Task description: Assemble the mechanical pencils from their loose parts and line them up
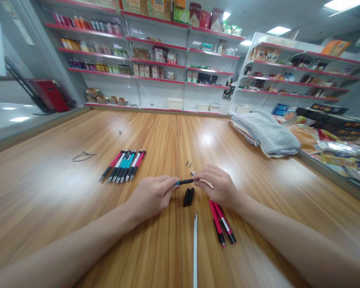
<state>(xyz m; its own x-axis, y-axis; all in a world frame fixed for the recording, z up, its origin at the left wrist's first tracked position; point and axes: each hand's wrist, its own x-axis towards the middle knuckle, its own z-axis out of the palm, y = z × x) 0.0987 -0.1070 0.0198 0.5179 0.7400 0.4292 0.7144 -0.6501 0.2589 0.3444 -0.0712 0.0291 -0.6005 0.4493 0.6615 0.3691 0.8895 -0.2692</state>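
Note:
My left hand (156, 195) is closed in a pinch on a teal pen barrel with a black grip (186, 182), held level just above the table. The fingertips of my right hand (217, 185) pinch at the other end of the black grip; what they hold there is too small to make out. Below lie two loose black rubber grips (188, 197). Small silver pen tips (193, 173) and thin springs (188, 164) rest beyond my fingers. Pink pen barrels (220, 220) lie under my right wrist, and slim white refills (195, 248) lie toward me.
A row of several pens (123, 166) in pink, white and teal lies at left, near a grey cord loop (83, 156). Folded striped cloth (267, 132) sits at the back right beside packaged goods (339, 148). Stocked shelves (156, 60) stand behind the wooden table (63, 224).

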